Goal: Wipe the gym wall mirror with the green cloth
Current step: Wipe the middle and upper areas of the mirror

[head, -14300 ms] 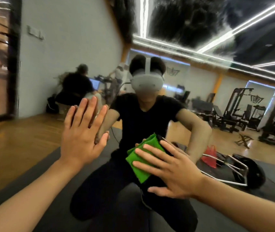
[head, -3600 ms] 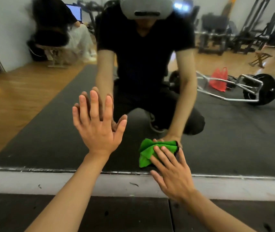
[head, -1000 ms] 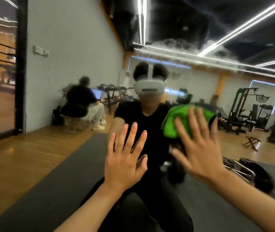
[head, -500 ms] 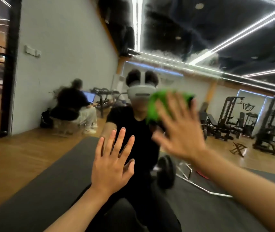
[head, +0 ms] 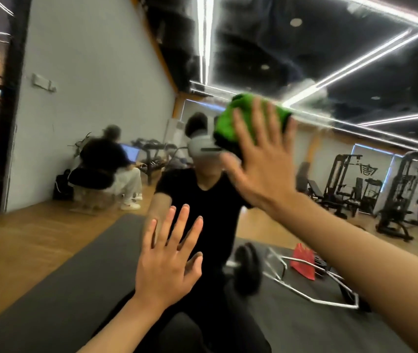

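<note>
Red bag (head: 303,261) lay slumped on the dark mat in the reflection, just beside a chrome bar frame (head: 304,294) with a black plate (head: 247,272). Its contents could not be made out.

Right hand (head: 261,159) was raised high, fingers straight and spread wide, palm pressing the green cloth (head: 248,115) against the mirror (head: 88,72). Cloth was bunched under the fingers, high on the glass, beside the reflected headset; blurred with motion.

Left hand (head: 167,266) was lower and to the left, fingers straight and fanned, palm toward the glass, holding nothing. Contact with the glass looked likely but was not certain.

Reflection also showed a seated person (head: 103,161) at a laptop (head: 130,152) by the wall, and weight machines (head: 350,184) far right.
</note>
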The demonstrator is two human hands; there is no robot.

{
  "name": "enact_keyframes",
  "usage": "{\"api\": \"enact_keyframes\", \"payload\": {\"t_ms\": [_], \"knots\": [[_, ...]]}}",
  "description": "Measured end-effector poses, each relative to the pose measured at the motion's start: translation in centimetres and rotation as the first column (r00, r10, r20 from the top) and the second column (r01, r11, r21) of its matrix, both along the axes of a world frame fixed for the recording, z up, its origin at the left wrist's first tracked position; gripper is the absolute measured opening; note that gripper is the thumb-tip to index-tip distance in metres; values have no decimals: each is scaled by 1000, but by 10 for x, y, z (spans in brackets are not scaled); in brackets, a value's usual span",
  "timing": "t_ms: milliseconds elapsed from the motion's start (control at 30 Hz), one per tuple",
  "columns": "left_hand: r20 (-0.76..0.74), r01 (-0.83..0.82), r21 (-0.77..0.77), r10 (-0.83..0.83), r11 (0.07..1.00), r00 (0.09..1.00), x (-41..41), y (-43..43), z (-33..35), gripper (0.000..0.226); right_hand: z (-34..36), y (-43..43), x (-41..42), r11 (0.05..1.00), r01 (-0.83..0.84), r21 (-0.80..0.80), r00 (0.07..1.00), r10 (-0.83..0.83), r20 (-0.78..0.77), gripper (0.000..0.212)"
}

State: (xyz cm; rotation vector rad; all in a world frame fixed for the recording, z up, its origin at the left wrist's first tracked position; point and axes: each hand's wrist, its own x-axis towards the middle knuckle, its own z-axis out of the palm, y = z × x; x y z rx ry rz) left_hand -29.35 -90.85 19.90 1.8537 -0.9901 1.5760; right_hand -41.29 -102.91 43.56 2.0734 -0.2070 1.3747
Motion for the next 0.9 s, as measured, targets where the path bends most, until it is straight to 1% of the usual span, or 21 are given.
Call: {"api": "enact_keyframes", "payload": {"t_ms": [67,133,167,233,300,367,400,433,500,533,600,667,733,800,833,900], "knots": [[-2,-21,11,21,1000,1000,-1,0,-1,73,-20,6,5,991,-22,-134,986,0,-166,75],[2,-25,15,25,1000,1000,-1,1,0,73,-12,-15,-15,975,-15,-222,974,-36,-224,72],[2,-22,11,22,1000,1000,-1,1,0,73,-10,-32,-31,973,10,-230,972,-64,-226,71],[-5,-16,3,16,1000,1000,-1,-1,-1,73,-11,-70,-71,979,94,-182,973,-129,-191,72],[-5,-17,1,17,1000,1000,-3,-4,-3,73,-23,-96,-103,985,170,-28,978,-172,-120,73],[-1,-10,1,10,1000,1000,-5,-6,-3,72,-35,-93,-100,975,174,138,985,-175,-4,74],[-4,-5,5,5,1000,1000,-5,-6,-3,72,-37,-81,-86,972,145,188,987,-156,48,74],[-6,-3,8,3,1000,1000,-4,-6,-3,73,-33,-64,-67,975,104,199,989,-122,81,75],[-9,-9,15,9,1000,1000,-4,-4,-2,73,-17,-22,-20,993,7,115,995,-18,97,75],[-9,-14,16,14,1000,1000,-3,-4,-1,74,-11,1,4,997,-33,68,995,27,92,74],[-10,-12,16,12,1000,1000,-2,-2,-1,74,-4,40,43,997,-68,25,995,65,77,74],[-5,-6,17,6,1000,1000,-2,-2,0,73,0,52,54,996,-88,-17,996,88,21,74],[-4,-4,16,4,1000,1000,-1,-1,1,71,2,29,33,991,-80,-109,995,74,-63,71],[-3,0,11,0,1000,1000,-2,-1,1,70,2,-13,-6,990,-10,-138,997,-1,-79,70],[-7,-1,10,1,1000,1000,-2,-2,0,71,1,-37,-27,994,36,-105,998,-42,-52,70],[-13,-1,8,1,1000,1000,-5,-4,-1,73,-3,-73,-66,993,114,35,993,-114,27,70]]}}
